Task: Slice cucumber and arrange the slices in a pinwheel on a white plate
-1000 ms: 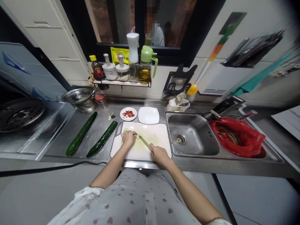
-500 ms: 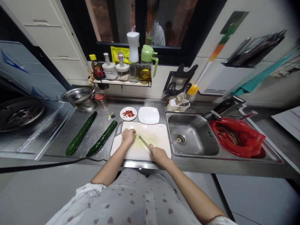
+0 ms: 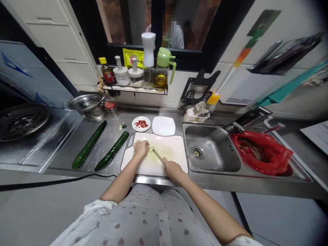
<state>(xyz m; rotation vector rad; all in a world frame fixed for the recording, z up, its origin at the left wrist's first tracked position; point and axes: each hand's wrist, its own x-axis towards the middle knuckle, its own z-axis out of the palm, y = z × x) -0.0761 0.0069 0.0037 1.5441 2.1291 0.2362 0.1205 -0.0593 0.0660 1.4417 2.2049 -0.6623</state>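
Observation:
My left hand (image 3: 140, 149) is curled over the left part of a white cutting board (image 3: 169, 165), closed on a piece of cucumber that its fingers mostly cover. Pale green cucumber slices (image 3: 137, 141) peek out behind that hand. By its fingertips is a thin round cucumber slice (image 3: 151, 149), at the tip of a knife (image 3: 159, 157). My right hand (image 3: 174, 169) grips the knife's handle, with the blade slanting up and left over the board. Left of the board lie two whole cucumbers (image 3: 89, 145), side by side.
Behind the board stand a small plate of chopped red pieces (image 3: 141, 123) and a white plate (image 3: 164, 126). Cucumber ends (image 3: 122, 126) lie nearby. To the right are a sink (image 3: 212, 147) and a red plastic bag (image 3: 275, 155). Above hangs a rack (image 3: 133, 89) with seasoning bottles.
The view has shifted slightly, so the background sits a little farther right. Both hands and the knife stay almost in the same place on the board.

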